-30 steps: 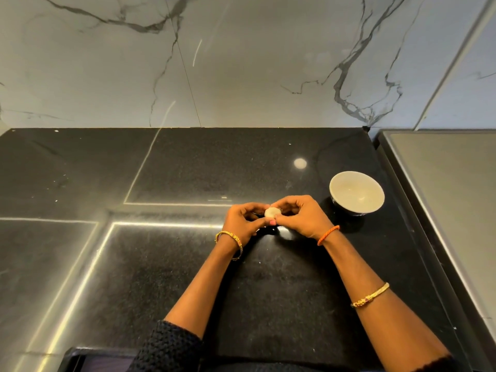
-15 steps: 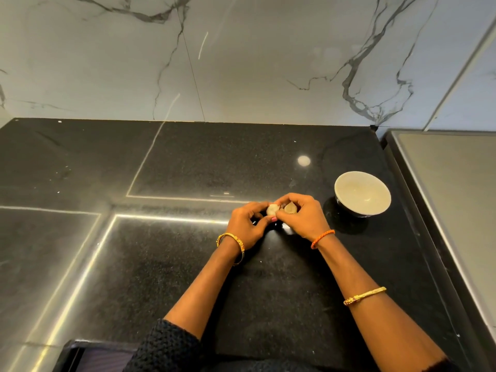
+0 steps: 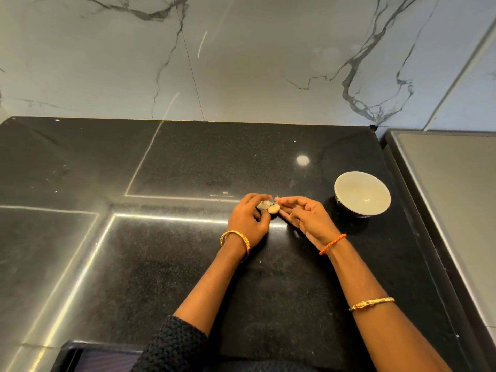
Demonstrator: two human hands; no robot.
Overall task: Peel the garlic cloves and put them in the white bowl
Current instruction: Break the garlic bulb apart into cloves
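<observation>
Hands are pulling apart vs 0.5 s ago: then both were bunched tight over the garlic w/ fingertips meeting, now the right hand (image 3: 306, 218) is drawing back toward the bowl side and its fingers are uncurling. Camera is also tilting, so the counter is sitting lower in view; bowl isn't shifting on the counter as far as I can tell.

Step in hand: peeling, mid-clove. Left hand (image 3: 248, 218) is pinching the garlic clove (image 3: 273, 209) at its fingertips, w/ a paler bit (image 3: 263, 204) just beside it, prob loose skin or a 2nd clove, can't tell which. Right hand is sitting loosely spread, palm partly up, index tip and thumb close together near the clove; seems to be nipping a tiny shred of skin but too small to confirm. Both hands are hovering just over the black counter (image 3: 161, 264).

White bowl (image 3: 362, 194) is standing upright to the right of the right hand, near but apart, looking empty inside.

Judging progress: early, nothing in the bowl yet. Next move prob calls for the right hand coming back in to strip remaining skin, then carrying the bare clove over the rim and dropping it; short reach, so low risk beyond the slick clove slipping from the pinch.
</observation>
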